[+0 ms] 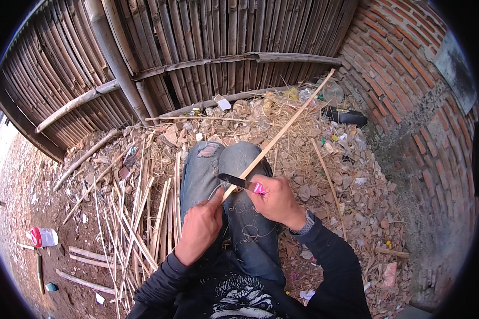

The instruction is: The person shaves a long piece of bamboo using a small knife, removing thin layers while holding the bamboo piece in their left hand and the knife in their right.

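Note:
My right hand (275, 199) is closed round the handle of a knife (232, 179), and a bit of bright pink shows at the grip. The dark blade lies across a long pale bamboo strip (282, 131) just above my knees. My left hand (202, 226) grips the strip near its lower end, index finger stretched along it close to the blade. From there the strip slants up and to the right, over my jeans (197, 167), toward the foot of the wall. Thin curled shavings (250, 232) hang on the right leg.
Many split bamboo strips (138, 223) lie in a loose pile to my left. Farther left a white bucket with a red lid (43, 237) rests on the dirt. A bamboo fence (197, 32) stands ahead and a brick wall (399, 69) at right, with rubble and litter before them.

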Available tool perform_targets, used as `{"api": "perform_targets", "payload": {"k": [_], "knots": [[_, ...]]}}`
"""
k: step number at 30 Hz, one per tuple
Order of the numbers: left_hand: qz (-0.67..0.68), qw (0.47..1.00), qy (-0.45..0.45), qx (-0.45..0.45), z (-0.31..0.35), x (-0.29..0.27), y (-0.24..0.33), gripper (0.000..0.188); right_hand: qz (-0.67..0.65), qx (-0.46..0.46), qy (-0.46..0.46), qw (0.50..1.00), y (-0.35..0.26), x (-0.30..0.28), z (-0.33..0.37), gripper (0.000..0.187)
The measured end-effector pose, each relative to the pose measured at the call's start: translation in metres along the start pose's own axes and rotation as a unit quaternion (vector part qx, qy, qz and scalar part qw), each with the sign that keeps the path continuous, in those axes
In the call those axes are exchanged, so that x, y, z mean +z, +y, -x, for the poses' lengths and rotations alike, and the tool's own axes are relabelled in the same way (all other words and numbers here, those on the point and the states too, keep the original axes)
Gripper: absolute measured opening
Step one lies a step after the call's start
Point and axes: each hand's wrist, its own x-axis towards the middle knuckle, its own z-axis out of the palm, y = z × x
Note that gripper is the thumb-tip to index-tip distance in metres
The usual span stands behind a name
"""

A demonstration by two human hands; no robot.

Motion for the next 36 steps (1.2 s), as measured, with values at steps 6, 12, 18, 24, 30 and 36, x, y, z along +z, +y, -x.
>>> {"api": "perform_targets", "payload": {"k": [6, 12, 18, 24, 30, 36], "knots": [[0.22, 0.975, -0.011, -0.004, -0.008, -0.001, -0.008, 0.028, 0.094, -0.121, 0.029, 0.988, -0.01, 0.031, 0.014, 0.017], [0.423, 0.885, -0.147, -0.131, -0.03, -0.005, -0.026, 0.021, -0.098, -0.134, 0.038, 0.985, -0.046, 0.044, 0.04, 0.021], [0.501, 0.801, -0.222, -0.241, -0.012, -0.033, -0.042, 0.03, -0.116, 0.091, 0.307, 0.94, 0.02, -0.058, -0.004, 0.025], [0.548, 0.775, -0.255, -0.184, 0.004, -0.041, -0.055, 0.036, 0.193, 0.14, 0.617, 0.75, 0.141, -0.236, -0.021, 0.036], [0.527, 0.808, -0.235, -0.118, -0.011, -0.047, -0.032, 0.037, 0.037, 0.014, 0.525, 0.85, 0.075, -0.182, -0.06, 0.05], [0.483, 0.864, -0.138, -0.033, -0.043, -0.027, 0.003, 0.044, -0.081, -0.033, 0.223, 0.971, -0.011, -0.1, -0.126, 0.056]]}}
